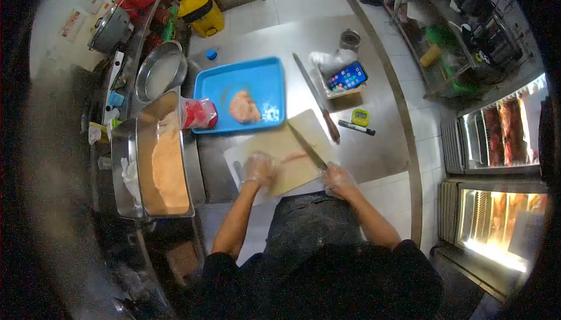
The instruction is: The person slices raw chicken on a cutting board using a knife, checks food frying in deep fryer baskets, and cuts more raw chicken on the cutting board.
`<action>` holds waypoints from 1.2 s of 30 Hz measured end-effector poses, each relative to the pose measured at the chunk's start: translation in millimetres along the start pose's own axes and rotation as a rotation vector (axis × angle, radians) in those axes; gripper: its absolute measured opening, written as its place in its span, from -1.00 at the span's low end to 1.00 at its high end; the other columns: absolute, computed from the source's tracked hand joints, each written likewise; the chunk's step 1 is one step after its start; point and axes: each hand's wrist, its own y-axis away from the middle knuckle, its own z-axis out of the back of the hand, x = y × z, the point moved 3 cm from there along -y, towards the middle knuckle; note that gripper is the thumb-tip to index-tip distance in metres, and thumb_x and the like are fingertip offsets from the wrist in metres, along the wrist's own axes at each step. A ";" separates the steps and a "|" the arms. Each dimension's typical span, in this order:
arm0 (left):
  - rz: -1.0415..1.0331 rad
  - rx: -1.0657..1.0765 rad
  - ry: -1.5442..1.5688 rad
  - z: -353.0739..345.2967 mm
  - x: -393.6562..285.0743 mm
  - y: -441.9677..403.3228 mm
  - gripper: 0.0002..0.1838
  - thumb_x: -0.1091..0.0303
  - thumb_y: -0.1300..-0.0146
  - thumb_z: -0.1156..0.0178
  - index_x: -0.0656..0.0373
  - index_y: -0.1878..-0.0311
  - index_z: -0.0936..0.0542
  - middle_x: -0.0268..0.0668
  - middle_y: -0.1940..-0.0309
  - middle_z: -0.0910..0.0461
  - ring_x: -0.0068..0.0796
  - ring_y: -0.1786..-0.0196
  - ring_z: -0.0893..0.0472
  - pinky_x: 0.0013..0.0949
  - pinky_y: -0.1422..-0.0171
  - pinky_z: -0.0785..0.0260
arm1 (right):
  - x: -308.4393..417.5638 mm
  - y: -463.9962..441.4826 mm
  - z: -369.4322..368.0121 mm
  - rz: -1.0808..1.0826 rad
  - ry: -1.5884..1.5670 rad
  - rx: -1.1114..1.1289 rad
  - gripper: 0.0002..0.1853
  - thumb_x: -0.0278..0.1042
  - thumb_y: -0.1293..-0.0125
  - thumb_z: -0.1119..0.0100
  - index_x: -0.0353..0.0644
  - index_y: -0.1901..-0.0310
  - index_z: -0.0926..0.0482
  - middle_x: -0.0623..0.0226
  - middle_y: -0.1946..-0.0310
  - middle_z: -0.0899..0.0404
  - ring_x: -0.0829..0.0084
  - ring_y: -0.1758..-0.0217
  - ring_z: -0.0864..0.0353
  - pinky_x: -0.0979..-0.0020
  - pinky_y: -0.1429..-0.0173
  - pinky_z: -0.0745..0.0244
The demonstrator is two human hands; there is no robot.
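My right hand (339,181), in a clear plastic glove, is closed round the handle of a knife (306,144), whose blade points up and left over the cutting board (315,122). My left hand (260,169), gloved too and blurred, is over the board's left part; its fingers are smeared, and I cannot tell what it holds. A thin strip of pale pink meat (294,156) lies on the board between my hands. Behind the board is a blue tray (210,76) with a larger piece of raw meat (244,107) in it.
A metal tub of orange powder (169,171) stands left, with a red packet (200,113) beside it. A round pan (160,71) is behind. A second knife (315,93), a phone (348,75) on a box, a green timer (360,118) and a marker (356,128) lie right.
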 end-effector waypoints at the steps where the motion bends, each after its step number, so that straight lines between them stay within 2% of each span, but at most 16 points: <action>1: 0.013 -0.076 0.022 14.6 -11.4 6.8 -0.52 0.00 -0.06 -0.20 0.19 0.09 -0.56 0.04 0.08 -0.55 0.00 0.00 -0.53 -0.15 -0.13 -0.35 | 5.5 2.8 -4.7 0.006 0.022 -0.025 -0.77 -0.28 -0.26 0.06 -0.26 0.19 -0.40 -0.17 0.25 -0.53 -0.17 0.15 -0.53 -0.07 0.06 -0.41; 4: -0.185 -0.347 0.121 -36.6 -23.1 -23.6 -0.64 0.11 -0.12 -0.16 0.15 0.11 -0.56 -0.02 0.13 -0.55 -0.04 0.03 -0.52 -0.16 -0.12 -0.34 | -0.5 -4.4 -32.4 -0.170 0.020 -0.052 -0.75 -0.24 -0.23 0.05 -0.29 0.26 -0.42 -0.19 0.30 -0.52 -0.17 0.16 -0.52 -0.01 0.07 -0.40; 7: -0.437 -0.710 0.222 -52.5 -43.5 -24.1 -0.87 0.32 -0.11 -0.11 0.12 0.31 -0.57 -0.10 0.35 -0.58 -0.17 0.29 -0.58 -0.15 0.17 -0.43 | -48.5 -9.0 -78.7 -0.044 0.110 -0.174 -0.78 -0.28 -0.21 0.04 -0.30 0.35 -0.46 -0.19 0.29 -0.52 -0.15 0.17 -0.53 -0.01 0.12 -0.42; 8: -0.413 -0.505 0.187 -70.2 -35.0 -34.1 -0.81 0.45 -0.12 -0.05 0.07 0.19 -0.54 -0.18 0.31 -0.57 -0.23 0.28 -0.57 -0.19 0.19 -0.42 | -54.1 -9.8 -78.0 -0.178 0.077 -0.154 -0.79 -0.33 -0.20 0.04 -0.31 0.42 -0.47 -0.17 0.35 -0.52 -0.14 0.26 -0.54 0.00 0.19 -0.43; 10: -0.345 -0.434 0.221 -95.9 -21.7 -33.0 -0.78 0.45 -0.11 -0.07 0.04 0.14 -0.53 -0.23 0.29 -0.56 -0.28 0.22 -0.56 -0.21 0.12 -0.40 | -52.5 4.1 -70.1 -0.044 0.152 -0.216 -0.79 -0.34 -0.21 0.04 -0.31 0.43 -0.47 -0.15 0.39 -0.52 -0.14 0.31 -0.54 -0.02 0.21 -0.43; 12: -0.412 -0.522 -0.097 -79.8 -22.3 -3.3 -0.76 0.38 -0.12 -0.10 0.02 0.11 -0.53 -0.31 0.25 -0.54 -0.38 0.15 -0.53 -0.28 0.07 -0.37 | -40.0 20.8 -69.2 -0.004 0.176 -0.227 -0.80 -0.35 -0.22 0.05 -0.32 0.43 -0.46 -0.15 0.42 -0.52 -0.15 0.35 -0.54 -0.04 0.22 -0.43; 15: -0.241 -0.266 0.116 -79.4 -10.3 3.0 -0.73 0.14 -0.13 -0.15 0.02 0.15 -0.60 -0.22 0.15 -0.55 -0.19 0.11 -0.55 -0.13 0.07 -0.43 | -21.3 14.6 -73.5 -0.112 0.156 -0.204 -0.81 -0.35 -0.23 0.07 -0.31 0.34 -0.47 -0.12 0.40 -0.53 -0.11 0.31 -0.55 -0.01 0.18 -0.44; 18: -0.425 -0.544 0.202 -42.2 -27.4 7.1 -0.75 0.14 -0.11 -0.19 0.01 0.18 -0.62 -0.19 0.23 -0.56 -0.14 0.15 -0.55 -0.11 0.13 -0.42 | -2.4 2.5 -90.0 -0.266 0.143 -0.193 -0.79 -0.34 -0.22 0.05 -0.28 0.24 -0.51 -0.07 0.33 -0.55 -0.02 0.20 -0.58 0.06 0.11 -0.48; 21: -0.216 -0.307 0.666 -79.5 -20.7 -24.0 -0.77 0.20 -0.08 -0.19 0.02 0.19 -0.62 -0.16 0.26 -0.55 -0.10 0.16 -0.54 -0.11 0.11 -0.42 | 18.5 -0.3 -89.3 -0.232 0.170 -0.205 -0.79 -0.33 -0.20 0.02 -0.27 0.26 -0.54 -0.07 0.32 -0.56 -0.01 0.22 -0.58 0.08 0.09 -0.49; 23: -0.315 -0.403 0.414 -114.0 -12.5 -50.9 -0.77 0.22 -0.08 -0.16 0.03 0.19 -0.62 -0.14 0.23 -0.55 -0.12 0.15 -0.54 -0.13 0.07 -0.42 | 13.5 16.2 -92.0 -0.077 0.251 -0.204 -0.78 -0.31 -0.21 0.01 -0.25 0.24 -0.54 -0.08 0.29 -0.56 -0.01 0.20 -0.57 0.08 0.05 -0.48; 25: -0.352 -0.494 0.418 -134.5 -7.7 -56.1 -0.77 0.23 -0.08 -0.15 0.04 0.20 -0.62 -0.13 0.23 -0.55 -0.13 0.14 -0.55 -0.15 0.05 -0.42 | -11.8 50.6 -104.1 -0.081 0.349 -0.137 -0.79 -0.32 -0.21 0.00 -0.25 0.26 -0.54 -0.08 0.30 -0.55 -0.01 0.20 -0.57 0.08 0.06 -0.48; 28: -0.403 -0.497 0.315 -101.9 -15.7 -41.2 -0.86 0.38 -0.15 -0.07 0.16 0.30 -0.59 -0.05 0.35 -0.55 -0.15 0.29 -0.60 -0.16 0.21 -0.47 | -26.3 64.5 -108.2 -0.168 0.384 -0.019 -0.82 -0.33 -0.20 -0.03 -0.27 0.28 -0.52 -0.09 0.30 -0.54 -0.03 0.20 -0.56 0.07 0.07 -0.48; 29: -0.351 -0.414 0.342 -99.4 -15.7 -41.8 -0.84 0.33 -0.16 -0.09 0.14 0.26 -0.60 -0.07 0.31 -0.55 -0.13 0.24 -0.59 -0.16 0.14 -0.45 | -27.8 67.0 -107.7 -0.214 0.373 0.022 -0.82 -0.34 -0.19 -0.04 -0.28 0.29 -0.50 -0.09 0.30 -0.54 -0.04 0.21 -0.56 0.07 0.07 -0.48; 32: -0.260 -0.234 0.475 -111.0 -16.8 -42.2 -0.77 0.23 -0.17 -0.12 0.09 0.18 -0.62 -0.11 0.22 -0.56 -0.09 0.14 -0.56 -0.16 0.00 -0.41 | -24.5 21.8 -113.4 0.082 0.240 -0.342 -0.84 -0.38 -0.24 0.08 -0.31 0.26 -0.38 -0.19 0.41 -0.47 -0.12 0.33 -0.52 -0.09 0.27 -0.37; 35: -0.292 -0.299 0.575 -111.9 -2.8 -45.3 -0.75 0.21 -0.16 -0.15 0.12 0.17 -0.63 -0.10 0.23 -0.57 -0.10 0.13 -0.57 -0.17 0.00 -0.41 | 14.4 -3.6 -86.5 -0.223 0.203 -0.196 -0.83 -0.34 -0.27 0.11 -0.29 0.25 -0.36 -0.18 0.43 -0.48 -0.15 0.31 -0.53 -0.09 0.22 -0.36; 36: -0.320 -0.362 0.533 -87.8 -4.1 -31.0 -0.74 0.20 -0.14 -0.17 0.13 0.17 -0.63 -0.10 0.23 -0.58 -0.11 0.13 -0.57 -0.17 0.00 -0.42 | 38.1 8.4 -69.0 -0.156 0.209 -0.194 -0.83 -0.32 -0.28 0.12 -0.27 0.26 -0.34 -0.15 0.46 -0.50 -0.15 0.33 -0.53 -0.08 0.20 -0.38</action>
